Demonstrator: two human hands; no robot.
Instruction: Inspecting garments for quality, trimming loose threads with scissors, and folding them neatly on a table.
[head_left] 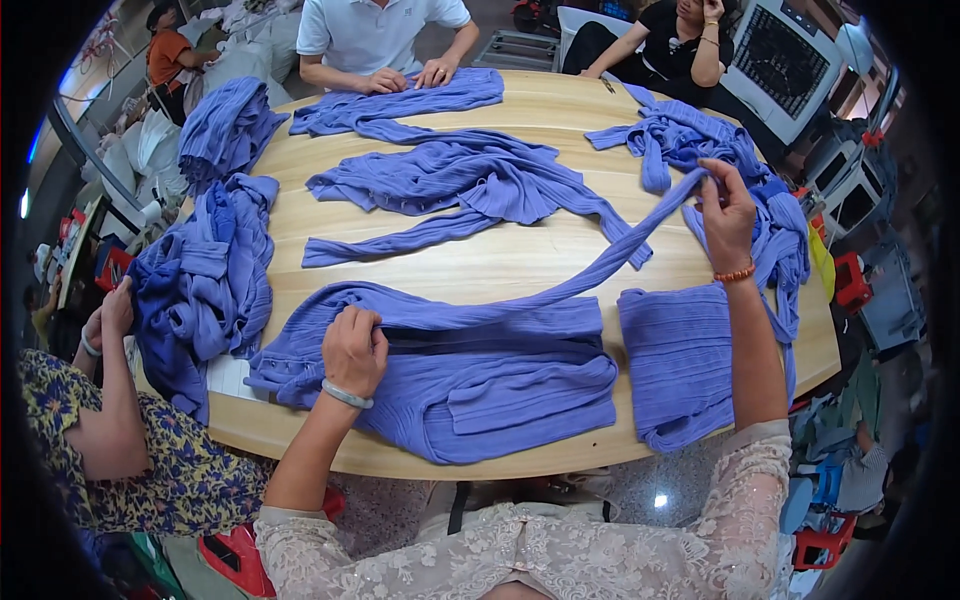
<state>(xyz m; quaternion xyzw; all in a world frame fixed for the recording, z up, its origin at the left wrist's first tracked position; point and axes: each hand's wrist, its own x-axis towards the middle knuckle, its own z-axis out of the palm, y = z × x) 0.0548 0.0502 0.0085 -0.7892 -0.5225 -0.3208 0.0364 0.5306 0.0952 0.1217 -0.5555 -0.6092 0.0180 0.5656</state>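
A purple ribbed cardigan (530, 385) lies spread on the wooden table right in front of me. One long sleeve is stretched up and to the right, its cuff end pinched in my right hand (728, 215), raised over the table's right side. My left hand (355, 352) is closed at the cardigan's shoulder area on the left; its fingertips are partly hidden, and it seems to grip the fabric there. The other sleeve lies folded across the body. Close to my right forearm rests a folded purple garment (675, 365).
Another cardigan (450, 180) lies mid-table, sleeves out. Purple garments are heaped at left (215, 270) and right (700, 140). Across the table, a person in a white shirt (370, 40) handles a garment. A person in a floral dress (150, 450) stands at left; another in black sits far right.
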